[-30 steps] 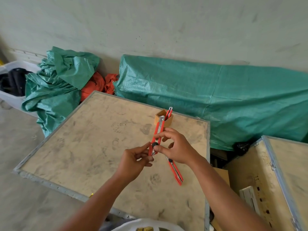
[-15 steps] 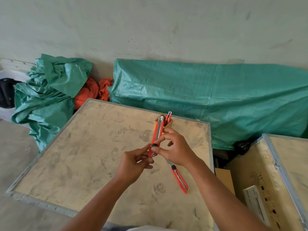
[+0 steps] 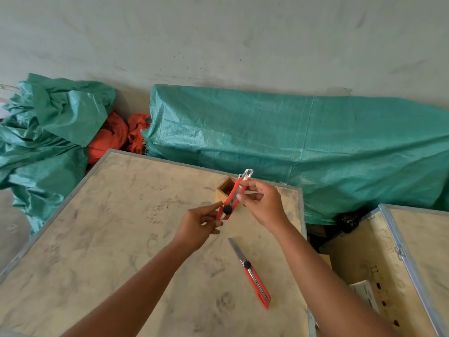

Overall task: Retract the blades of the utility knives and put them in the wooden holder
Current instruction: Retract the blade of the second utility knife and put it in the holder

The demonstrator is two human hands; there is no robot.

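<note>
Both hands hold a red utility knife (image 3: 233, 197) tilted up over the board, its black slider near the lower end and its metal tip pointing up and right. My left hand (image 3: 202, 222) pinches its lower end. My right hand (image 3: 263, 203) grips its upper half. Just behind the knife stands the small wooden holder (image 3: 225, 190), open at the top. A second red utility knife (image 3: 252, 273) lies flat on the board nearer to me, with its blade extended toward the hands.
The work surface is a dusty plywood crate lid (image 3: 116, 239) with a metal edge. Green tarps (image 3: 291, 144) and orange cloth (image 3: 114, 137) lie behind it against the wall. Another open wooden crate (image 3: 388, 263) stands at the right.
The held knife has risen and tilted more to the right, and its slider now sits near the lower end. The view has shifted, so the knife on the board shows fully.
</note>
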